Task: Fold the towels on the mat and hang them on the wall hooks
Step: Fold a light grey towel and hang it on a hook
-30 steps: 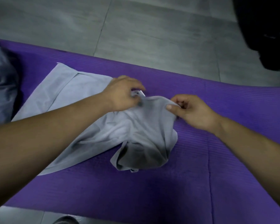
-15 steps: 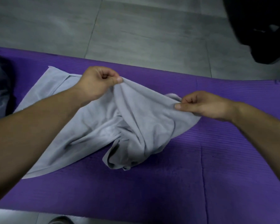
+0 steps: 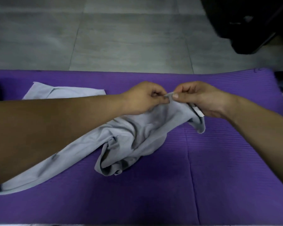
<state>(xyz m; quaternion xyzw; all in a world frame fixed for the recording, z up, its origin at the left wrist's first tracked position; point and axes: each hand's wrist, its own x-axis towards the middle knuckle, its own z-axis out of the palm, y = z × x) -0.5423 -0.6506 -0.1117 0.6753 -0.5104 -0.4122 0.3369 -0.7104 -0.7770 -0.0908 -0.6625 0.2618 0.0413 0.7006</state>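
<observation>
**Both hands pinch one raised edge of the grey towel**

The mat (image 3: 219, 185), purple and finely ribbed, fills the near half of the view. A seam (image 3: 190, 160) runs near to far across it, right of centre.

The towel (image 3: 137, 136) lies on the mat, left of the seam. It is pale grey with a bluish cast, soft and matt, with a narrow hem. It is unfolded and rumpled. Its near-left end lies flat at the left edge of the view, partly hidden by the left forearm (image 3: 47, 128). Near the middle of the mat the cloth gathers into a loose bunch of deep folds with shadowed hollows. From that bunch it rises far and right toward the hands, drawn into long creases.

The left hand (image 3: 142, 99) has curled fingers, and its thumb and forefinger pinch the towel's lifted edge. The right hand (image 3: 201, 98) is just beside it, fingertips almost meeting the left's, and grips the same edge between thumb and forefinger. A short strip of hem shows between the two pinches. Under the right palm a corner of the towel droops toward the mat, with a small white tag (image 3: 199, 113) on it.

Farther left, the towel's far corner lies flat on the mat with one flap turned over.

Beyond the mat is grey tiled floor (image 3: 121, 38). A black object (image 3: 245, 22) sits far right, too dark to make out.
</observation>
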